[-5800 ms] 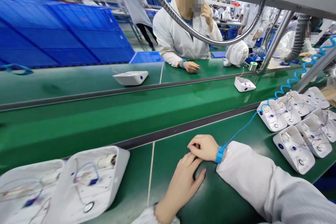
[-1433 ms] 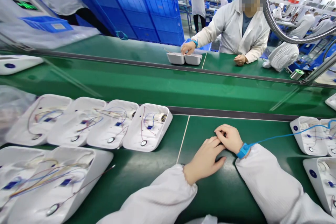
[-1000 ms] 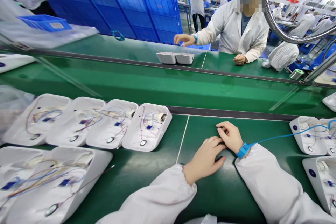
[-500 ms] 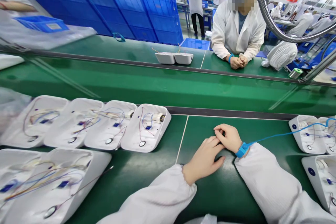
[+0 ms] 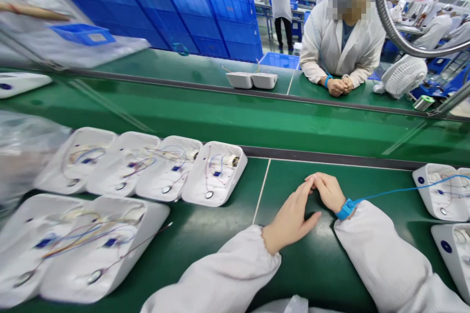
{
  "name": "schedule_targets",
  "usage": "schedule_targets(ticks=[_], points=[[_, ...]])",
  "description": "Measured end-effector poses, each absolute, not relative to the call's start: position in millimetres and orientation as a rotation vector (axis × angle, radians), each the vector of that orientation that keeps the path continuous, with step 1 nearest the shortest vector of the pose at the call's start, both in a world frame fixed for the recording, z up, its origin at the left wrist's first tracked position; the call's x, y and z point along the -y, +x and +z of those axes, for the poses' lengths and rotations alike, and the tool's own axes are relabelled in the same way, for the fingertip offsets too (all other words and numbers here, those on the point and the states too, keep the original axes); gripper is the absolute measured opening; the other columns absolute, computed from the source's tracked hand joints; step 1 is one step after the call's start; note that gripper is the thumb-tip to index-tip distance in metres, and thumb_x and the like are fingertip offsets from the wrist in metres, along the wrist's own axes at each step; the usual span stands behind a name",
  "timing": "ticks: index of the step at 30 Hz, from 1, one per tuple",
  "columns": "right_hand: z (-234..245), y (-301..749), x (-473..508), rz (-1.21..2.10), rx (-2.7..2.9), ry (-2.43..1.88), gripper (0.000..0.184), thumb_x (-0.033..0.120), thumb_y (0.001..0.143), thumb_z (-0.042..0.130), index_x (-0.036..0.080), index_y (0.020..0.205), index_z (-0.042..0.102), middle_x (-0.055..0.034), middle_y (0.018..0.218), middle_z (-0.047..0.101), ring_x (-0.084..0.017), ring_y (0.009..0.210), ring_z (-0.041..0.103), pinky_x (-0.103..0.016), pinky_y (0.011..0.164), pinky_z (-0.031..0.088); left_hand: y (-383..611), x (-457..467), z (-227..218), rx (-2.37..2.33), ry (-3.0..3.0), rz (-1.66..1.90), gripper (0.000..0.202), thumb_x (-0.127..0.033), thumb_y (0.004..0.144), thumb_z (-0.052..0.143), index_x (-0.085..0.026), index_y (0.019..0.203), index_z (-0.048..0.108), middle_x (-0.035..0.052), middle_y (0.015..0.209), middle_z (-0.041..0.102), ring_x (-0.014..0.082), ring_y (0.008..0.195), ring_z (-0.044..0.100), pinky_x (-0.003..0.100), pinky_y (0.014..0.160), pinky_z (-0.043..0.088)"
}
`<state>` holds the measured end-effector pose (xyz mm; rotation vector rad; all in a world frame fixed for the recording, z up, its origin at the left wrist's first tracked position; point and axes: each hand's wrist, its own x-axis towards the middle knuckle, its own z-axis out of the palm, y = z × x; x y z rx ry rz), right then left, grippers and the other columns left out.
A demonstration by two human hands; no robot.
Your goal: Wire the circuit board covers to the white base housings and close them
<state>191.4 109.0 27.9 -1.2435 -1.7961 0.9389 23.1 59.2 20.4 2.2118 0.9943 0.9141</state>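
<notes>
My left hand (image 5: 292,216) is open over the green tabletop, its fingers straight and close together and its thumb held apart. My right hand (image 5: 329,192) meets it at the fingertips; its fingers are loosely bent and stretched to the left, and nothing shows in them. A blue wrist strap (image 5: 346,209) circles my right wrist, with a blue cord (image 5: 392,189) running off to the right. Nearest on the left lies a white plastic housing (image 5: 215,174), open side up, with thin wires, a small blue part and a round metal disc inside.
More white housings with loose wires (image 5: 110,249) fill the left side, and others (image 5: 436,190) stand at the right edge. Beyond a green divider (image 5: 227,120), a person in a white coat (image 5: 341,54) leans on the far bench beside a white fan (image 5: 404,76). Blue crates (image 5: 235,24) are stacked behind.
The view has swung a little to the left, so things sit further right. My left fingers have slid from over my right hand to meet its fingertips.
</notes>
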Motion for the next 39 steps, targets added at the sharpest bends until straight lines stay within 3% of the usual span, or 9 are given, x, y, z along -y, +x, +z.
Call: schedule_targets(ticks=[4,6,11,14,17,28,33,39], points=[[25,195,-108,0.951,1.844,-1.255,0.033,0.039,0.097,0.047,0.022,0.114,0.069,-0.0053,0.105,0.075,-0.02,0.092,0.07,-0.033,0.084,0.054,26,-58,22,-1.013,2.188,0.915,0.085,-0.027,0.088,0.061,-0.021,0.155,0.008,0.0198,0.154,0.028,0.0321,0.143,0.034,0.05,0.114,0.039],[21,197,-109,0.912,1.891,-1.294,0.033,0.036,0.093,0.051,0.023,0.117,0.068,-0.0057,0.106,0.075,-0.021,0.091,0.071,-0.034,0.082,0.055,27,-59,25,-1.044,2.162,0.86,0.084,-0.026,0.086,0.063,-0.019,0.154,0.014,0.02,0.154,0.027,0.0327,0.142,0.035,0.049,0.114,0.04],[13,205,-111,0.789,2.018,-1.314,0.033,0.032,0.089,0.049,0.024,0.113,0.07,-0.0056,0.109,0.075,-0.023,0.096,0.071,-0.036,0.085,0.055,30,-60,28,-1.035,2.111,0.886,0.077,-0.027,0.082,0.064,-0.014,0.15,0.029,0.0197,0.145,0.039,0.0315,0.138,0.042,0.045,0.114,0.04],[12,209,-112,0.789,2.06,-1.346,0.035,0.035,0.09,0.047,0.023,0.114,0.07,-0.0048,0.109,0.075,-0.022,0.09,0.071,-0.034,0.078,0.056,31,-61,27,-1.02,2.11,0.89,0.077,-0.031,0.081,0.065,-0.01,0.148,0.033,0.021,0.142,0.042,0.0325,0.134,0.046,0.044,0.112,0.042],[13,210,-113,0.805,2.074,-1.37,0.036,0.037,0.09,0.047,0.024,0.113,0.07,-0.0043,0.108,0.076,-0.022,0.087,0.072,-0.032,0.072,0.056,31,-62,27,-1.035,2.103,0.897,0.076,-0.032,0.081,0.064,-0.011,0.148,0.033,0.0202,0.141,0.043,0.0323,0.131,0.049,0.045,0.109,0.044],[15,211,-112,0.816,2.073,-1.428,0.038,0.039,0.088,0.047,0.024,0.114,0.069,-0.0028,0.108,0.075,-0.021,0.085,0.071,-0.032,0.072,0.055,32,-61,29,-1.024,2.121,0.903,0.074,-0.033,0.083,0.063,-0.011,0.147,0.033,0.0194,0.136,0.046,0.0308,0.127,0.051,0.042,0.108,0.045],[15,213,-113,0.821,2.07,-1.445,0.039,0.041,0.088,0.047,0.022,0.115,0.069,-0.0036,0.105,0.076,-0.019,0.074,0.069,-0.031,0.067,0.054,32,-62,30,-1.018,2.131,0.923,0.074,-0.032,0.082,0.062,-0.01,0.147,0.034,0.0185,0.136,0.047,0.0294,0.127,0.051,0.04,0.109,0.044],[16,211,-113,0.804,2.071,-1.433,0.039,0.041,0.088,0.047,0.023,0.114,0.07,-0.0035,0.107,0.076,-0.021,0.084,0.071,-0.032,0.074,0.054,33,-62,29,-1.013,2.122,0.935,0.073,-0.033,0.083,0.061,-0.01,0.146,0.034,0.0185,0.135,0.047,0.0298,0.128,0.05,0.04,0.109,0.044]])
